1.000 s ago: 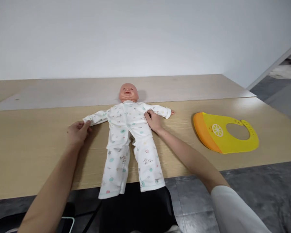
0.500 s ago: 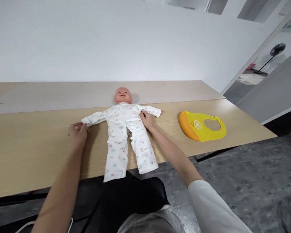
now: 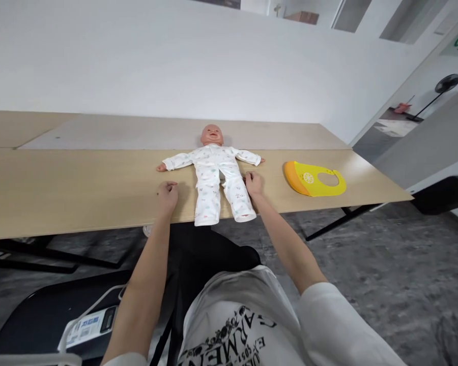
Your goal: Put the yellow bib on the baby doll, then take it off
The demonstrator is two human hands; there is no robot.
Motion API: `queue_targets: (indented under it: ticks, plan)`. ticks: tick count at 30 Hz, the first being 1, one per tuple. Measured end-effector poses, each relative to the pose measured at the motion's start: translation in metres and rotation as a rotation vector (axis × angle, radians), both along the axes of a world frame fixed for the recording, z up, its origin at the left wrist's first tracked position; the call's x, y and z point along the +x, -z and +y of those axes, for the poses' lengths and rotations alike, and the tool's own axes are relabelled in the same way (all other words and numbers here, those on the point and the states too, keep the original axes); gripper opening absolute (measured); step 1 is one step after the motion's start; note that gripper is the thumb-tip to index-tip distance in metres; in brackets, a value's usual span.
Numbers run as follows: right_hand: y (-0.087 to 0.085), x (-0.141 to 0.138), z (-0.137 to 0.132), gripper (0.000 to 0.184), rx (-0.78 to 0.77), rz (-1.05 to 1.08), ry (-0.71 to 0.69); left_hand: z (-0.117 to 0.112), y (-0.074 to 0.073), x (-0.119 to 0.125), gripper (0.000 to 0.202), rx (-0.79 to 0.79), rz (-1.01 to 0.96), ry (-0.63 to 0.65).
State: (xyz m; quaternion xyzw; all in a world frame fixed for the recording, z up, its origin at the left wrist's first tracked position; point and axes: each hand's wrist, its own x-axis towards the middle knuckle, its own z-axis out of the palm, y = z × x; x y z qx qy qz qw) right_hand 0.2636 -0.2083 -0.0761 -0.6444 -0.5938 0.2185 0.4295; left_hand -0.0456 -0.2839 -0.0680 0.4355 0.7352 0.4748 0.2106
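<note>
My left fingers point(image 3: 167, 190) curl empty on the bench point(image 3: 80, 173); my right fingers point(image 3: 251, 179) are bent just beside the doll's point(image 3: 211, 134) pyjama point(image 3: 209, 173) leg, between them, holding nothing I can see. The next move calls for gripping cloth — the yellow silicone bib point(image 3: 313, 179) lies beyond my right hand.

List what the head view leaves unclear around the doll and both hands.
In the head view:
The doll's back is hidden, as it lies face up on the table.
The left hand's fingertips are hidden under the curled hand.
Whether the right hand touches the sleepsuit's leg is too small to tell.
The sleepsuit's small print is too small to make out.
</note>
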Motion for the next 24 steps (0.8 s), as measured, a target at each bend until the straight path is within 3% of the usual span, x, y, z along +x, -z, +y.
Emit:
queue_targets:
  ticks: [10,19,24]
  plan:
    - [0.003,0.020,-0.040,0.034,-0.011,-0.023,0.050,-0.026,-0.007,0.011,0.017,-0.033,0.152,0.090]
    - [-0.001,0.031,-0.066,0.031,0.000,-0.059,0.055,-0.048,-0.006,0.032,0.020,-0.168,0.565,0.066]
    - [-0.003,0.034,-0.076,0.030,0.008,-0.098,0.040,-0.055,-0.003,0.037,0.025,-0.206,0.675,0.053]
